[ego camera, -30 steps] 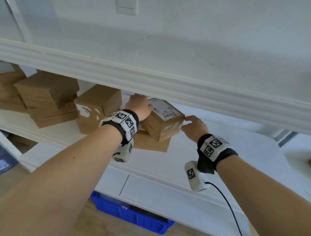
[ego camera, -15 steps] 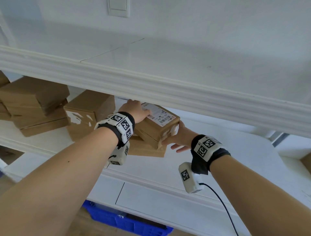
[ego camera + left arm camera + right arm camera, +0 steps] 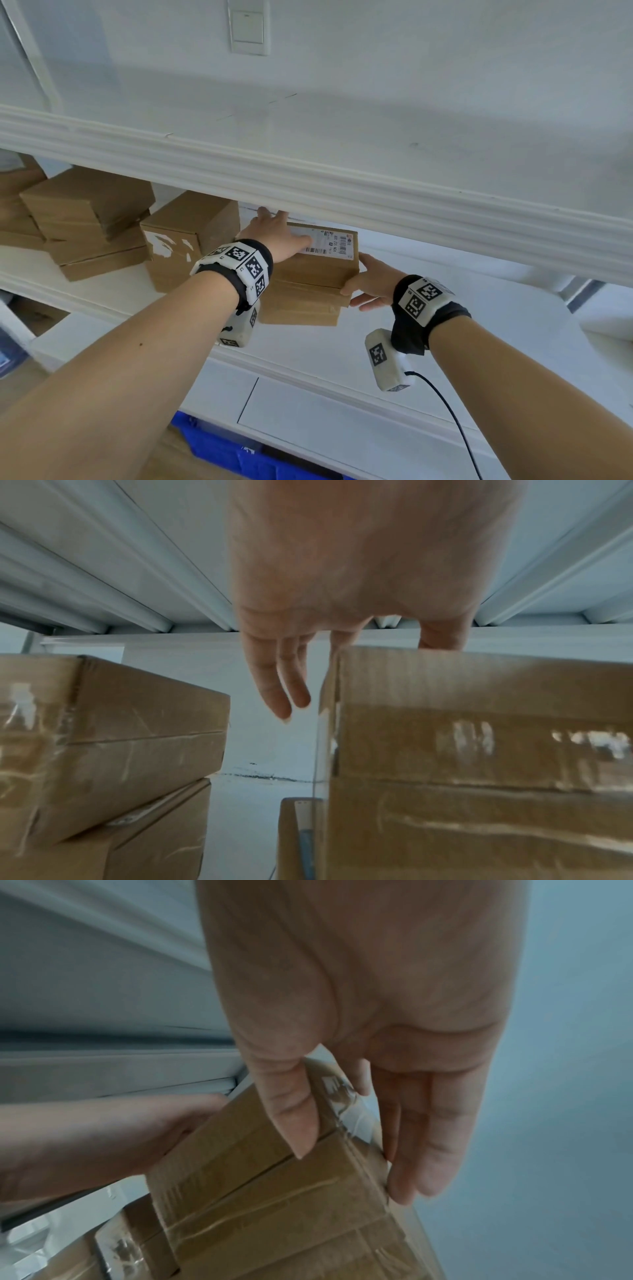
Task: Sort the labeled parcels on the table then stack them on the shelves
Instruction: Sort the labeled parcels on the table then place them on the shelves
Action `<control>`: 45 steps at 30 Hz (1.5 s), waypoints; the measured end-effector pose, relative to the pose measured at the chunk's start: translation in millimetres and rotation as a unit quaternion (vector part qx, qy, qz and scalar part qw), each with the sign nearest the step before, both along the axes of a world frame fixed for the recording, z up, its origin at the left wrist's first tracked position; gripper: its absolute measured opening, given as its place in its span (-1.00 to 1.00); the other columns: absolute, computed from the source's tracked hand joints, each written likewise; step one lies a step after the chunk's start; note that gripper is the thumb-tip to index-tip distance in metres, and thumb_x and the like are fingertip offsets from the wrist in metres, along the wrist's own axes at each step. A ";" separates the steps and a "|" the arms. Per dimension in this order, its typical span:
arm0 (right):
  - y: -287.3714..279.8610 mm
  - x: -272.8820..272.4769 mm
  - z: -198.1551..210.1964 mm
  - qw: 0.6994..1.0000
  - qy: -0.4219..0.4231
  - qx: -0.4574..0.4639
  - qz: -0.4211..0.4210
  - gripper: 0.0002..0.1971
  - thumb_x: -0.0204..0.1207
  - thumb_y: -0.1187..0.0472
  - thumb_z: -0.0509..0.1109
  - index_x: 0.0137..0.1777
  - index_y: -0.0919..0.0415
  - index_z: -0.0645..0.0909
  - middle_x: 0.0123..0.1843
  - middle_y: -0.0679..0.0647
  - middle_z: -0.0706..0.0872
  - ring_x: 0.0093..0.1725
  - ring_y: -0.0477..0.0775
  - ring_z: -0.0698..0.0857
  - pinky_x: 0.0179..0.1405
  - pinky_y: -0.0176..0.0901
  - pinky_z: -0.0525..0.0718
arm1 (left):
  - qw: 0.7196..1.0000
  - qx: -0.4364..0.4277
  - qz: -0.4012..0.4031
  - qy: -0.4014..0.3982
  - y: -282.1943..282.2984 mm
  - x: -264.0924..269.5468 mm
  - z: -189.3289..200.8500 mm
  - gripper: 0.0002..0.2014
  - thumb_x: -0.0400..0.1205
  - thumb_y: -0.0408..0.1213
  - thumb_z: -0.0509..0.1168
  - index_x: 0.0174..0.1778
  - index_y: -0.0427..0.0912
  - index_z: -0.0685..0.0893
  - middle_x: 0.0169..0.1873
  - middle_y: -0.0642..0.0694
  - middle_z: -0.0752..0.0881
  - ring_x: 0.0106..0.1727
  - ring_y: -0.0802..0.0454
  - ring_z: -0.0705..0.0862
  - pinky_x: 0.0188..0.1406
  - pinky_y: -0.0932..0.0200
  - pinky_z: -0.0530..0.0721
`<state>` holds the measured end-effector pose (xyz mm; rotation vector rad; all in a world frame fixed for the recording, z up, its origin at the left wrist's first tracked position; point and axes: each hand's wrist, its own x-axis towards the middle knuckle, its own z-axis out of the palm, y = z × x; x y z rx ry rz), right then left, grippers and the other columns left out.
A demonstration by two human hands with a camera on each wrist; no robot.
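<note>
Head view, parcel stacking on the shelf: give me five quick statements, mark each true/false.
1. The labeled parcel sits on top of another cardboard box. True.
2. The left hand lies on the parcel's top, over part of the shipping label. True.
3. The right hand is at the parcel's left end. False: it is at the right-hand corner, thumb on the front face, fingers along the side.
4. The upper shelf is full of boxes. False: no boxes show on it; they are on the shelf below.
5. A blue bin sits low down, beneath the shelving. True.
</note>
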<state>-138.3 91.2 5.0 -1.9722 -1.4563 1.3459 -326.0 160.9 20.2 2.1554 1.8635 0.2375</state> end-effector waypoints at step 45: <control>-171.4 110.1 -41.7 0.841 0.329 0.189 -0.386 -0.77 0.64 0.14 0.23 0.16 0.08 0.70 -0.24 -0.12 0.79 -0.18 -0.12 0.69 -0.19 -0.23 0.58 | 0.815 -0.258 -0.042 -0.517 -151.5 134.6 -45.7 -0.54 0.61 -0.12 0.36 0.44 -0.06 0.50 0.12 0.01 0.77 0.11 0.09 0.74 -0.03 0.14 0.71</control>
